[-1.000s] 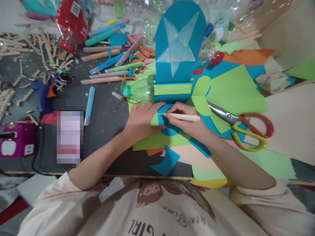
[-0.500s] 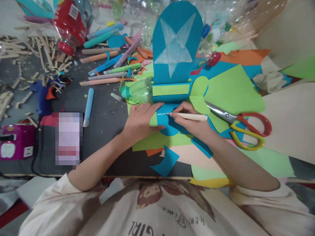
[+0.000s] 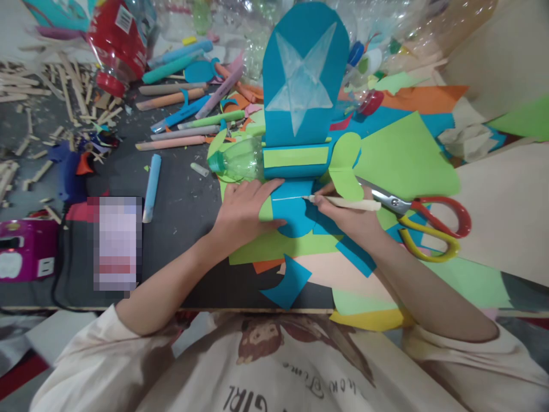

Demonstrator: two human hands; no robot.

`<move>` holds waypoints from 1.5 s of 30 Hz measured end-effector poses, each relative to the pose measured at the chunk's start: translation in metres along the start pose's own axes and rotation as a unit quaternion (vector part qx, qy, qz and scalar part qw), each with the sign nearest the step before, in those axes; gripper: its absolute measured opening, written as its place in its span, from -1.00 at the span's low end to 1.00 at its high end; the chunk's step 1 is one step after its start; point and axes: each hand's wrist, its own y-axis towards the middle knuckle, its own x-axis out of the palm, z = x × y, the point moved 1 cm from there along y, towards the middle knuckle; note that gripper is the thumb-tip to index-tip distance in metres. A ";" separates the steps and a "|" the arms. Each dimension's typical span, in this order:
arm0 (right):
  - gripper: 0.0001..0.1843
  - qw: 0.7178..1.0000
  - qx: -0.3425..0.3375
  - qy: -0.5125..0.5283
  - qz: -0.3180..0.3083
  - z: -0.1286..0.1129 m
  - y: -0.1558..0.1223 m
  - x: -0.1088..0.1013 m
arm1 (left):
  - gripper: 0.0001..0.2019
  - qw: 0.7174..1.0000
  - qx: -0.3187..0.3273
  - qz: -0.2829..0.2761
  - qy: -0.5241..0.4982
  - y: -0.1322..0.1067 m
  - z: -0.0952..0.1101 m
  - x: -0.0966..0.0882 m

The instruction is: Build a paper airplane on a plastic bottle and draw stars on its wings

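My left hand point(image 3: 242, 212) lies flat with fingers apart, its thumb and forefinger pressing the left edge of a rounded blue paper piece point(image 3: 294, 214). My right hand point(image 3: 338, 209) grips a white marker pen point(image 3: 358, 203), its tip on that paper. A thin white line crosses the upper part of the piece, ending at the tip. Just above lies a blue paper-covered plastic bottle point(image 3: 240, 160) with a pale green strip point(image 3: 295, 155) on it. A tall blue paper panel point(image 3: 274, 51) bearing a whitish star point(image 3: 302, 80) rises behind the strip. Green paper petals point(image 3: 345, 151) sit beside my right hand.
Scissors point(image 3: 398, 203) with red and yellow handles lie at right on green paper sheets point(image 3: 407, 149). Several markers point(image 3: 189, 126), wooden sticks point(image 3: 75, 86), a blue glue gun point(image 3: 71, 171), a blurred-out phone point(image 3: 115, 243) and a purple box point(image 3: 28, 249) occupy the left side.
My right hand has moved right with the marker pen, and the white line on the blue paper is longer. My left hand keeps its place on the paper.
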 end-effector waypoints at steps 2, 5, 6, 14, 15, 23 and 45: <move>-0.91 1.000 -0.014 -0.025 0.002 0.000 0.001 -0.003 | -0.29 1.000 -0.007 -0.007 -0.003 0.001 0.000 -0.001; -0.86 0.997 -0.031 -0.075 0.004 0.001 0.001 -0.008 | -0.29 1.000 -0.018 -0.020 -0.010 0.001 0.001 -0.002; -0.84 0.995 -0.034 -0.089 0.007 0.002 0.001 -0.009 | -0.29 0.999 -0.020 -0.023 -0.011 0.001 0.001 -0.002; -0.84 0.997 -0.026 -0.073 -0.008 0.004 0.001 -0.016 | -0.30 0.999 -0.017 -0.017 -0.022 0.001 0.000 -0.004; -0.84 0.997 -0.025 -0.071 -0.006 0.003 0.001 -0.016 | -0.30 0.999 -0.018 -0.020 -0.023 0.002 0.001 -0.004; -0.82 0.999 0.021 0.029 0.038 0.009 -0.006 -0.019 | -0.30 0.998 -0.031 -0.038 -0.029 0.002 0.002 -0.006; -0.77 0.993 -0.058 -0.100 0.005 0.007 -0.017 -0.016 | -0.31 0.999 -0.023 -0.024 -0.013 0.001 0.003 -0.005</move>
